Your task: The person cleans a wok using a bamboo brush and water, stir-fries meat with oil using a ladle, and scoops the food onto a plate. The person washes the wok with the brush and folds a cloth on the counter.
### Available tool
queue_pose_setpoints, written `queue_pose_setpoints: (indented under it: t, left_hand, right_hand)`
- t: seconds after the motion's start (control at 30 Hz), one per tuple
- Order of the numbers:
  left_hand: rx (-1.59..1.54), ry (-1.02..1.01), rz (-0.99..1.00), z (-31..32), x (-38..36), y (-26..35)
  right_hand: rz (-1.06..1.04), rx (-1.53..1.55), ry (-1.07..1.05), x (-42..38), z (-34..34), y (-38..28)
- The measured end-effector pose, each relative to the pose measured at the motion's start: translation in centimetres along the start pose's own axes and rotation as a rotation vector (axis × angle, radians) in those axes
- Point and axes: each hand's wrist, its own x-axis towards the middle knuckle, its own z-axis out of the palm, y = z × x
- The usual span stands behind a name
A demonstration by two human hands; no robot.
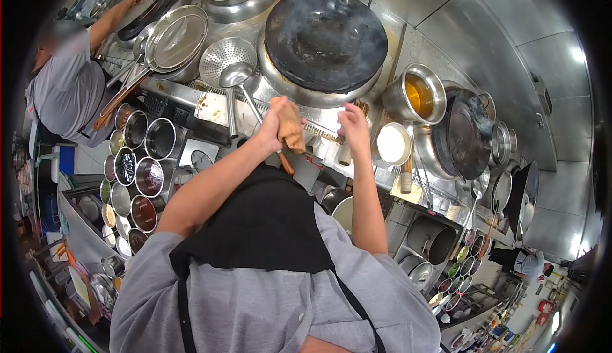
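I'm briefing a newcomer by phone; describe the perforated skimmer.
Find the large black wok straight ahead. Just left of it lies the steel skimmer, its bowl dotted with holes, unlike the solid ladle overlapping it and the fine-mesh strainers farther left.

Narrow way forward, metal to either side
Between the tan cloth (290,127) in my left hand (271,127) and my right hand (354,127), a gap leads towards the wok (326,39) — strainer (217,57) and ladle (236,74) obstruct leftward, steel pot (396,101) rightward.
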Motion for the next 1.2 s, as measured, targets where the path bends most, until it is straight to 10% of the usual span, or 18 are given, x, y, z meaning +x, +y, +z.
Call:
queue_pose_setpoints:
  t: [0.1,0.27,0.37,0.47,0.6,0.67,0.77,0.83,0.97,1.2]
  left_hand:
    - [-0.147,0.024,0.014,-0.4,4.1,3.5]
    - [-0.117,0.117,0.235,1.4,15.0,6.8]
    - [-0.243,0.381,0.309,3.2,17.2,6.0]
    - [-0.023,0.587,0.389,3.3,19.1,5.7]
    - [0.274,0.676,0.396,5.4,13.1,7.0]
    - [0.201,0.504,0.503,3.5,14.0,6.9]
    - [0.291,0.54,0.347,3.1,13.9,7.9]
    - [0.295,0.596,0.373,3.1,13.8,8.0]
    - [0.334,0.539,0.405,-0.5,17.5,6.6]
    - [0.324,0.72,0.504,2.7,15.0,6.9]
  right_hand:
    - [0.176,-1.14,0.441,0.0,-1.9,8.9]
    - [0.262,-1.028,0.376,0.0,-3.2,18.4]
    - [0.333,-0.157,0.333,-1.2,-4.0,15.8]
    - [-0.098,0.126,0.468,-3.7,0.8,6.6]
    - [0.005,-0.159,0.082,2.1,-1.3,-7.3]
    - [-0.476,-1.003,0.053,5.8,-0.8,-12.2]
    - [-0.231,-1.571,-0.37,12.0,3.0,-14.0]
    - [-0.403,-1.762,-0.284,19.9,5.2,-11.4]
    - [-0.174,-1.386,0.125,31.8,13.4,-15.7]
    - [-0.485,-1.804,-0.664,18.5,10.5,-14.9]
